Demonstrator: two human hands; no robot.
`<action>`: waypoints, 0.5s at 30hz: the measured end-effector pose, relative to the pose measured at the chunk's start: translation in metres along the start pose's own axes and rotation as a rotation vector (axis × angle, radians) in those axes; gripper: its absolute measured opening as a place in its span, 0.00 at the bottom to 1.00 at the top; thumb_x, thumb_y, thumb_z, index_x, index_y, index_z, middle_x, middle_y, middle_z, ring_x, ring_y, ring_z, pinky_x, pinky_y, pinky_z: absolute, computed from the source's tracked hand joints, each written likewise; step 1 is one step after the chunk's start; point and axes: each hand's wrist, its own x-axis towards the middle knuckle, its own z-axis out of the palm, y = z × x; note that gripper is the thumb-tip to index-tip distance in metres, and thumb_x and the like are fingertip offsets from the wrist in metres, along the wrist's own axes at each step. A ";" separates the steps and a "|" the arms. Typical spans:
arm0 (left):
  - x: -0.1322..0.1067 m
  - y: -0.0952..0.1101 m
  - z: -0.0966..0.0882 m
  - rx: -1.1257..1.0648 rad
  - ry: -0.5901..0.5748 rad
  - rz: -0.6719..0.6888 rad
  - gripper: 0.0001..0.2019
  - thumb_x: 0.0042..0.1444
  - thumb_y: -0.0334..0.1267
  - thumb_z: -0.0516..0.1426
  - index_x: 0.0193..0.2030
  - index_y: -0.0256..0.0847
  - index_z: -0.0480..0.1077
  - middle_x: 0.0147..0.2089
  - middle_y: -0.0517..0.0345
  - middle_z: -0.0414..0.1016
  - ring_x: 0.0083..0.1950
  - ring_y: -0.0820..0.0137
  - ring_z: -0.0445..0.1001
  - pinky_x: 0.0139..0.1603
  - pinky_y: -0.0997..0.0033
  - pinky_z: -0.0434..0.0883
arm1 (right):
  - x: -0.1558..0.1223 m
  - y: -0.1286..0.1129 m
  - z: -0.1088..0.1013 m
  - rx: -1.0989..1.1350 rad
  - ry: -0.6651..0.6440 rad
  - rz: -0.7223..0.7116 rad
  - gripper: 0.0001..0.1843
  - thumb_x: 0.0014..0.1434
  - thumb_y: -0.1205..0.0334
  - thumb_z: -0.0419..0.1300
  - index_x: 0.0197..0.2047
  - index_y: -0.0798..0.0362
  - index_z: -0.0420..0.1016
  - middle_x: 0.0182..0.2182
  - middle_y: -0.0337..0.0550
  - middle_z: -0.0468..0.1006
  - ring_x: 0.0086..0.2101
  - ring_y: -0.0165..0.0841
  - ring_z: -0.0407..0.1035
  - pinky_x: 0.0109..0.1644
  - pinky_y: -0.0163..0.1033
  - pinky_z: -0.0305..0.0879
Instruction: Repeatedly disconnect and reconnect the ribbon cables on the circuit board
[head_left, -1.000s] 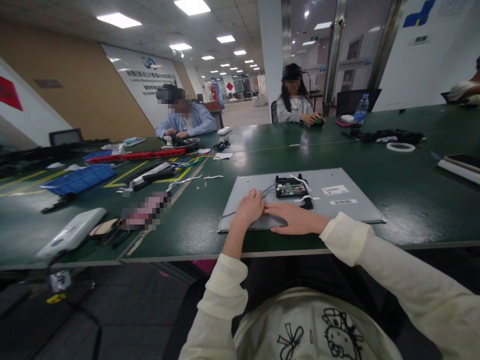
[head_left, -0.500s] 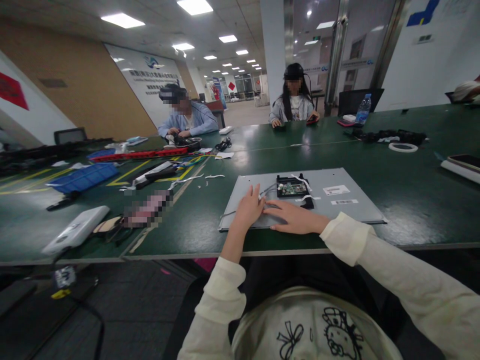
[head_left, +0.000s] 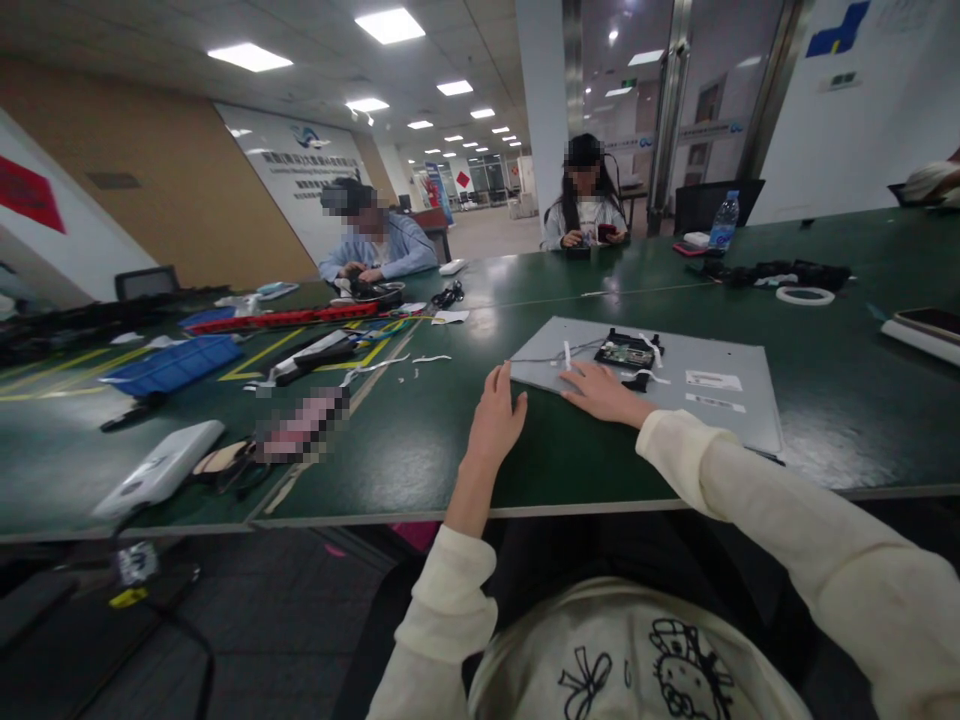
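Where left hand [head_left: 496,420] hung: loose, beside panel [head_left: 675,360]
Long axis: slanted rightward from those fingertips
Right hand [head_left: 604,392]: nearer, lay splayed on top!

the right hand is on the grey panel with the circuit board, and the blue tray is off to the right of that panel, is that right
Not quite: the blue tray is off to the left of the grey panel, as the head view shows. The right hand is indeed on that panel, the one with the circuit board.
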 end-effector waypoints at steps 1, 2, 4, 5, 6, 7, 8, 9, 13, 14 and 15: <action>-0.001 0.000 0.000 -0.003 -0.021 0.001 0.27 0.64 0.37 0.51 0.69 0.38 0.52 0.68 0.38 0.56 0.67 0.56 0.63 0.63 0.54 0.67 | 0.004 0.008 0.000 -0.015 0.005 0.056 0.28 0.70 0.48 0.43 0.67 0.51 0.60 0.67 0.56 0.56 0.66 0.48 0.49 0.66 0.60 0.47; -0.001 0.000 0.000 0.000 -0.046 0.008 0.27 0.64 0.37 0.50 0.69 0.37 0.52 0.68 0.38 0.55 0.67 0.56 0.63 0.63 0.55 0.67 | 0.007 0.016 0.000 -0.030 0.011 0.112 0.28 0.70 0.48 0.44 0.67 0.51 0.60 0.67 0.56 0.56 0.65 0.48 0.50 0.65 0.60 0.48; -0.003 0.000 0.000 0.022 -0.097 0.036 0.26 0.64 0.37 0.50 0.68 0.38 0.53 0.68 0.40 0.56 0.67 0.57 0.63 0.63 0.56 0.67 | 0.012 0.032 -0.001 -0.059 0.024 0.218 0.27 0.70 0.48 0.44 0.67 0.50 0.60 0.67 0.56 0.56 0.65 0.48 0.50 0.65 0.61 0.48; -0.004 0.001 0.000 0.039 -0.120 0.052 0.25 0.64 0.37 0.50 0.67 0.38 0.55 0.68 0.41 0.57 0.67 0.57 0.63 0.64 0.56 0.67 | 0.014 0.040 -0.002 -0.071 0.030 0.268 0.27 0.70 0.48 0.44 0.67 0.50 0.60 0.67 0.56 0.56 0.65 0.48 0.51 0.64 0.62 0.48; -0.004 0.001 0.001 0.057 -0.141 0.064 0.24 0.64 0.36 0.50 0.66 0.38 0.57 0.68 0.41 0.58 0.66 0.58 0.64 0.64 0.57 0.67 | 0.015 0.048 -0.003 -0.081 0.035 0.314 0.27 0.69 0.48 0.44 0.66 0.50 0.60 0.66 0.56 0.57 0.64 0.49 0.52 0.64 0.63 0.48; -0.005 0.002 0.001 0.075 -0.156 0.071 0.23 0.64 0.36 0.50 0.65 0.37 0.58 0.67 0.42 0.59 0.66 0.58 0.65 0.64 0.57 0.67 | 0.015 0.055 -0.004 -0.089 0.041 0.359 0.27 0.69 0.48 0.44 0.66 0.49 0.61 0.65 0.56 0.58 0.63 0.49 0.52 0.63 0.64 0.48; -0.005 0.002 0.000 0.091 -0.168 0.074 0.21 0.64 0.36 0.50 0.64 0.37 0.60 0.66 0.42 0.61 0.65 0.59 0.65 0.63 0.58 0.67 | 0.016 0.063 -0.005 -0.095 0.050 0.402 0.27 0.69 0.48 0.44 0.66 0.49 0.61 0.65 0.56 0.59 0.63 0.50 0.53 0.63 0.66 0.48; -0.004 0.001 -0.001 0.104 -0.177 0.072 0.20 0.64 0.36 0.50 0.63 0.37 0.62 0.65 0.43 0.62 0.64 0.59 0.66 0.63 0.59 0.67 | 0.015 0.070 -0.006 -0.100 0.059 0.441 0.27 0.69 0.48 0.44 0.65 0.50 0.62 0.64 0.57 0.60 0.62 0.51 0.54 0.62 0.67 0.48; 0.008 -0.011 -0.012 0.159 -0.189 0.015 0.19 0.64 0.37 0.51 0.60 0.39 0.65 0.63 0.45 0.66 0.61 0.61 0.69 0.61 0.62 0.68 | 0.011 0.100 -0.009 -0.127 0.111 0.580 0.27 0.68 0.48 0.43 0.64 0.52 0.63 0.62 0.61 0.62 0.61 0.54 0.54 0.59 0.71 0.47; 0.014 -0.017 -0.015 0.180 -0.193 -0.006 0.19 0.63 0.37 0.51 0.60 0.38 0.65 0.62 0.45 0.67 0.62 0.61 0.69 0.61 0.62 0.68 | 0.009 0.108 -0.009 -0.134 0.122 0.618 0.27 0.68 0.49 0.43 0.63 0.53 0.64 0.61 0.62 0.62 0.61 0.55 0.54 0.59 0.73 0.46; 0.019 -0.023 -0.019 0.204 -0.191 -0.034 0.19 0.63 0.37 0.52 0.60 0.38 0.65 0.62 0.45 0.67 0.62 0.60 0.69 0.61 0.62 0.68 | 0.008 0.115 -0.009 -0.140 0.134 0.654 0.27 0.68 0.49 0.43 0.63 0.54 0.64 0.61 0.63 0.62 0.60 0.56 0.54 0.58 0.74 0.46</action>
